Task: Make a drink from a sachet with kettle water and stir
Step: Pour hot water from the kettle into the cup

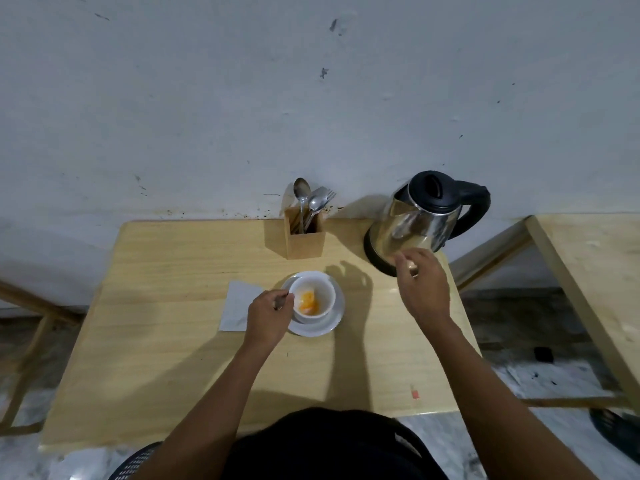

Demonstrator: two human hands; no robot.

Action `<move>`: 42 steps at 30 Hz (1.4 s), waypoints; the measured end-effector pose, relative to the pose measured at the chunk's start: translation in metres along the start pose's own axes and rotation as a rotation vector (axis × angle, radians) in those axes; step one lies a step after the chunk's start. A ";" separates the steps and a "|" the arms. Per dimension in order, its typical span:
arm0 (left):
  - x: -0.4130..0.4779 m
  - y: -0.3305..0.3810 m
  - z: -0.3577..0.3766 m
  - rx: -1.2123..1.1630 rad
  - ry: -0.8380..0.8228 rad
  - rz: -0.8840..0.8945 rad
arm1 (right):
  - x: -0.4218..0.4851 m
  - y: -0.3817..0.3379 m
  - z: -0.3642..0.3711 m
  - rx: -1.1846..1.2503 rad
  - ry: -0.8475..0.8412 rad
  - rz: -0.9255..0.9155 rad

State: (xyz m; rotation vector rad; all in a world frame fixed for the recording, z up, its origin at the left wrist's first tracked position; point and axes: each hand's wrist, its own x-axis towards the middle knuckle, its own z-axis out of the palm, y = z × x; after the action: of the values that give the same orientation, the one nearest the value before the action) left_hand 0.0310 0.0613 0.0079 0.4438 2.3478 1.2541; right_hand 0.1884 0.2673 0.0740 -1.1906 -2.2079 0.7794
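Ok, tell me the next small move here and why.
Probably move the right hand up to the black handle of the steel kettle and grip it. The white cup on its white saucer seems to hold only orange powder, the left hand already holds a spoon at the cup, and the right hand is empty.

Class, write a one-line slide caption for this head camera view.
Left hand holds a spoon at a white cup of orange powder; right hand reaches toward the kettle.

Cup (pixel 313 301) on saucer (pixel 334 318); napkin (pixel 237 306) left; kettle (pixel 420 220) behind-right.
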 end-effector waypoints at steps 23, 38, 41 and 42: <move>-0.012 0.036 0.048 0.084 0.388 -0.242 | 0.185 0.041 -0.091 -0.059 -0.308 -0.062; -0.009 0.047 0.050 0.163 0.350 -0.304 | 0.219 0.076 -0.089 0.237 -0.421 -0.046; -0.008 0.045 0.047 0.145 0.326 -0.321 | 0.215 0.079 -0.084 0.267 -0.349 -0.071; -0.007 0.045 0.046 0.140 0.316 -0.319 | 0.214 0.081 -0.083 0.273 -0.335 -0.076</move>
State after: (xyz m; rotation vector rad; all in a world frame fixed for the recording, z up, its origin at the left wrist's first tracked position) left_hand 0.0644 0.1140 0.0246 -0.0983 2.6462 1.0748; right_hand 0.1851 0.5078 0.1118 -0.8881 -2.2941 1.2779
